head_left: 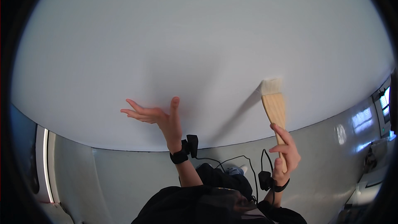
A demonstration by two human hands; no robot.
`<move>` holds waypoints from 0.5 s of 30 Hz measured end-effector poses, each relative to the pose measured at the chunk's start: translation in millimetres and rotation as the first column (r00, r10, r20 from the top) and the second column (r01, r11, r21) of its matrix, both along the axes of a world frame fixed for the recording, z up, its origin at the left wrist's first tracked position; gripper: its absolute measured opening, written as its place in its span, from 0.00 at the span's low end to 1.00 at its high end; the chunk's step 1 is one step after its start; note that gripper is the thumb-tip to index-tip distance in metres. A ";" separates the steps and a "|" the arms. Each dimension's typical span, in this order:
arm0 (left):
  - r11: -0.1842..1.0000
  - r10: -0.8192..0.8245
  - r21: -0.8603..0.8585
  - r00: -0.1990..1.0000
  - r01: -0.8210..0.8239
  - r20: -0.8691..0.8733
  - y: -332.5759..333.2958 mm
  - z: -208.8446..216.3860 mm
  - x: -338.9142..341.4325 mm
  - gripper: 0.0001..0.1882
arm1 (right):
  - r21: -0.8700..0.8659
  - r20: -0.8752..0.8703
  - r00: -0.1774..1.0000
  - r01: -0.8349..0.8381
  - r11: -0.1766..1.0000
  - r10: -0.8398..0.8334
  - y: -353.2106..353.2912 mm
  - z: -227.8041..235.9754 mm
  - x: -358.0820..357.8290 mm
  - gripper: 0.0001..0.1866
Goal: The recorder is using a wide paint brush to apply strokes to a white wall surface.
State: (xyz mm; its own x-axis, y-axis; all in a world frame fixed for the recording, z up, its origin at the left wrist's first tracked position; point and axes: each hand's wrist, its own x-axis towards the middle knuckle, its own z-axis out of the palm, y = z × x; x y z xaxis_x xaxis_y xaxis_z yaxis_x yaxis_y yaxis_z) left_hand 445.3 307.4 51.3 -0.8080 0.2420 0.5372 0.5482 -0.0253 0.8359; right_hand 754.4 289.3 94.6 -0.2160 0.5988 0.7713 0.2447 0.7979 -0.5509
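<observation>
Fingers, your right hand (289, 154): pinching the brush (274, 105), one o'clock, bristles (271, 86) at the wall (199, 25). Your left hand (159, 118): fingers spread, empty, eleven o'clock. Risks: low grip may let the brush twist; slack cables (243, 156) could snag.

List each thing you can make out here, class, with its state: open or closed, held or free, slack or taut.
Left hand: empty, open, fingers spread
Right hand: closed around the brush handle
Brush: held bristles up, tip at the white surface, seemingly touching
White surface: plain, shadowed in places
Left wristband: fastened
Right wristband: fastened
Black cables: slack, curving
Floor: shiny, reflecting light
</observation>
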 end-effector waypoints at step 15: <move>1.000 0.021 -0.004 0.999 -0.021 -0.025 1.8 -7.1 8.2 0.72 | -0.076 0.079 0.982 -0.165 0.983 0.171 -8.8 -15.6 13.8 0.18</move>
